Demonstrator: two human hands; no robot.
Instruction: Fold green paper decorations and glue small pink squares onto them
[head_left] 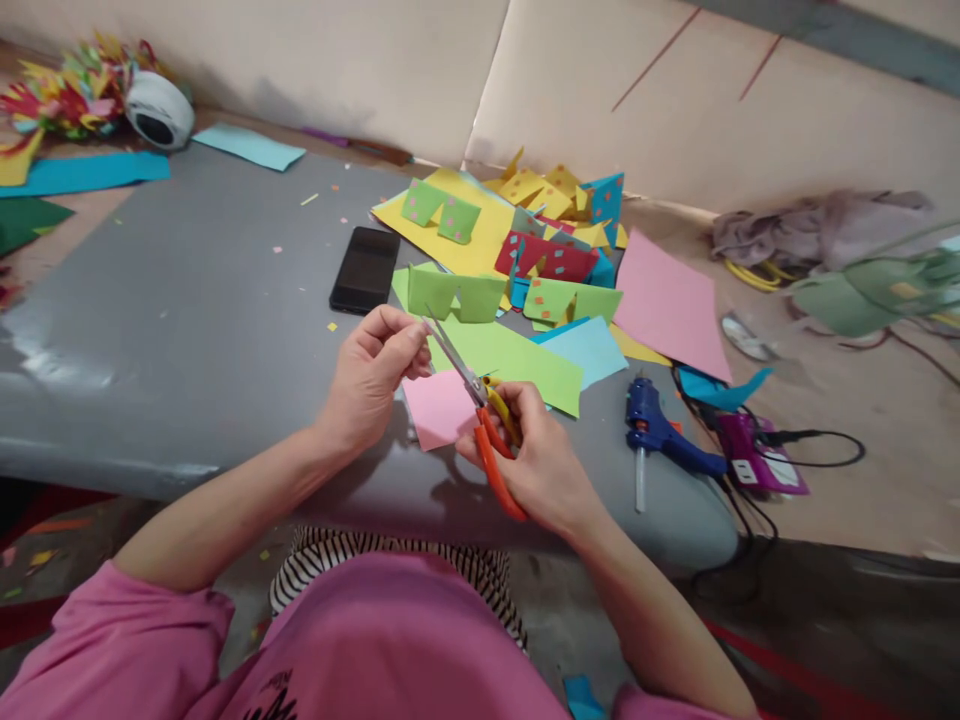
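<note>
My right hand [536, 455] is wrapped round the orange and yellow handles of the scissors [491, 440], whose narrow blades point up and left. At the blade tips, the fingers of my left hand [382, 365] are pinched together; a tiny pinkish bit shows there, too small to make out. Below the blades lies a pink paper piece [441, 408], and beyond them a light green sheet [517, 360]. A folded green paper strip with a notch [480, 298] stands just past my left fingertips.
A black phone [365, 270] lies left of the papers. Dotted paper shapes [544, 258] are heaped at the back on a yellow sheet [450, 235]. Right of them are a large pink sheet [671, 300], a blue glue gun [664, 430] and dark cables.
</note>
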